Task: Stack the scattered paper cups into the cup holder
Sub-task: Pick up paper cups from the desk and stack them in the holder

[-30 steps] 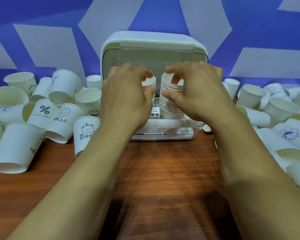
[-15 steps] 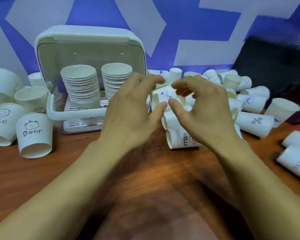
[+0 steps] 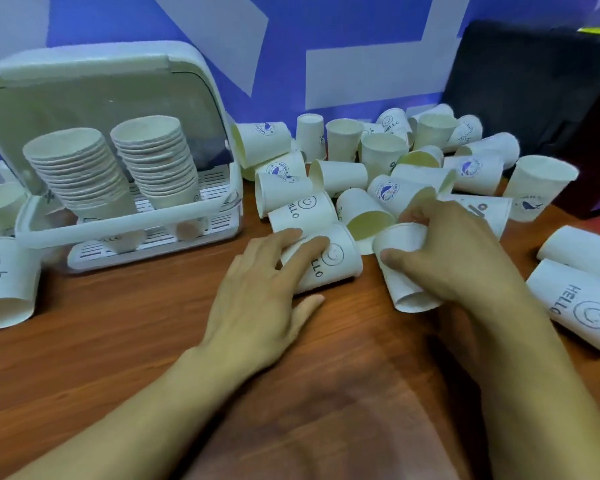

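On the bench (image 3: pixel 118 341), just right of the cup holder (image 3: pixel 129 221), my left hand (image 3: pixel 260 292) lies with straight fingers across a tipped HELLO cup (image 3: pixel 333 261), thumb not closed on it – my right hand (image 3: pixel 458 258) curls round a plain cup (image 3: pixel 406 289) lying on its side. As I judge it, a hard squeeze would crush the thin paper, the HELLO cup could roll from under flat fingers, and lifting either might nudge the heap of cups (image 3: pixel 378 161) behind. The two stacks (image 3: pixel 84 168) in the holder lean – a careless drop could topple them
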